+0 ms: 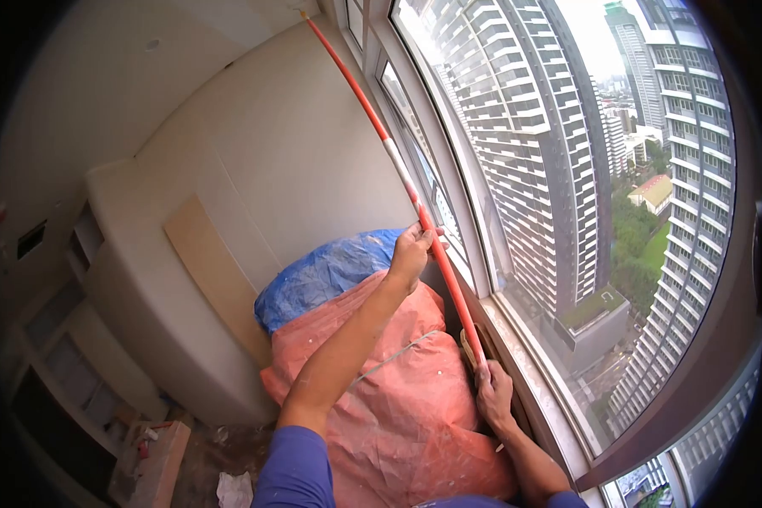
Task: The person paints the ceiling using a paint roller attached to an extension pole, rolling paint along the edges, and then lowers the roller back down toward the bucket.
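In front of us a bulky mound takes up the floor beside the window, draped in a red-orange plastic tarpaulin with a shiny blue plastic tarpaulin behind it; the pair stand between us and the smooth, pale wall. A flat, tan rectangular board stands by that wall. On our right runs a broad pane in a pale metal window frame, with tall striped towers beyond.

Both sheets are creased, and a thin pale cord crosses the red-orange one. The long, slender red pole with a white section slants up past the window towards the ceiling. Our left grip is wrapped around it midway; our right grip is clenched around its lower end.

That hand hides the very bottom. What the sheets cover is hidden, and we cannot tell whether the tip touches the ceiling.
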The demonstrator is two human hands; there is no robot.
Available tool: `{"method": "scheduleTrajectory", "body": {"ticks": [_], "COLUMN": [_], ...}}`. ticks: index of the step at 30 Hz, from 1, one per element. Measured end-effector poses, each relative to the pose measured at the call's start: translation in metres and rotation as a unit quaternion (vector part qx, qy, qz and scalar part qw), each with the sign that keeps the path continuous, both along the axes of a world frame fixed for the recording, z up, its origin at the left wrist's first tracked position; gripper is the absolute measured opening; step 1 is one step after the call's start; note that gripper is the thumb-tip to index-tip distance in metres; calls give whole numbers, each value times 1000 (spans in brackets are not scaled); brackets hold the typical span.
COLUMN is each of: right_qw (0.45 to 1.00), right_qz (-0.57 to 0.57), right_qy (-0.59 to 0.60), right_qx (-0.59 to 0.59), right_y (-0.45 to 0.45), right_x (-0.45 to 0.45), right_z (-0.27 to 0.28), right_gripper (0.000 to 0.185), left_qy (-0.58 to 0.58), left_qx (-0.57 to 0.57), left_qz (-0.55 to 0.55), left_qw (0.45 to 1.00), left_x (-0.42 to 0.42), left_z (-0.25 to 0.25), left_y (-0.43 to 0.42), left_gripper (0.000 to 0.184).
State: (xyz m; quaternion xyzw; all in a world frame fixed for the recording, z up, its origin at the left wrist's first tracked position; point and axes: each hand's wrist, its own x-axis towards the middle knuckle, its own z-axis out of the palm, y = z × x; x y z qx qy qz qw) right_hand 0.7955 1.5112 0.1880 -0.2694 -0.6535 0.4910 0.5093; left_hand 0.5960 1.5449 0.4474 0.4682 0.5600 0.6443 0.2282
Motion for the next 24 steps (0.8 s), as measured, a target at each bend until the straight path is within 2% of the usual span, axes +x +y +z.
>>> {"method": "scheduleTrajectory", "body": {"ticks": [6,16,20,24], "right_qw": [999,999,998,997], "right_qz": [5,-22,-29,-35], "right_qy": [29,10,14,16], "right_qx": [19,44,56,60], "right_y": [43,57,56,38], "right_x": [-58,-88,-82,-54], "right_z": [35,100,89,52], "right_gripper": [30,33,31,27], "left_qy": [-13,-14,19,37], "left_qx": [-22,5,-9,-35], "left_qz": [8,34,32,-22], "left_qw": [1000,999,999,998], "left_x": [-9,-41,-27,-19], "left_z": [-12,34,33,-1], "left_y": [12,33,27,11], "left_gripper": [34,39,40,40]}}
